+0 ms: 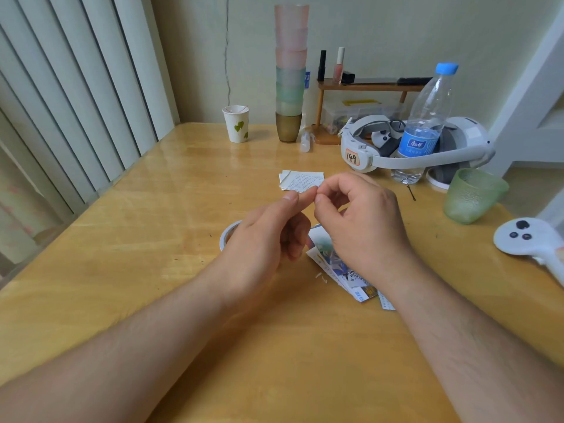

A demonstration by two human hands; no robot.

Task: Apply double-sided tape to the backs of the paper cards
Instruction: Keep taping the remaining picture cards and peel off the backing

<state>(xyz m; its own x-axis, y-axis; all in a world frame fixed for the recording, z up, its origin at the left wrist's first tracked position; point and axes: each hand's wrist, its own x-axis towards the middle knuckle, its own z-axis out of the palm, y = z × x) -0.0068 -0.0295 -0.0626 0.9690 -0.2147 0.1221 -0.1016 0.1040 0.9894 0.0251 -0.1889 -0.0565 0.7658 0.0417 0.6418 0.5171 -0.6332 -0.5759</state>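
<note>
**Fingertips met above the cards and tape**

The wooden table (128,270) filled most of the view, with vertical blinds (76,87) along its left side. At the far edge stood a tall stack of tumblers (290,71), a headset (396,148) with a water bottle (427,117) standing inside its band, a paper cup (236,123), and a green glass (471,195) to the right. A white controller (528,239) lay at the right edge.

Both forearms reached in from the near side. The left hand (262,239) was raised over the table, its index finger and thumb extended towards the right hand, its other fingers curled into the palm. The right hand (363,215) had its thumb and index fingertips drawn together against the left index fingertip; whether a strip of tape was pinched between them could not be told.

A fanned pile of printed cards (345,270) lay on the table under the right wrist, picture sides up. The tape roll (227,235) lay flat just beside the left hand, partly hidden by it. Farther off, near the middle of the table, lay a few white cards (300,178) with small text. A few tiny white scraps (322,277) sat beside the printed pile.
</note>
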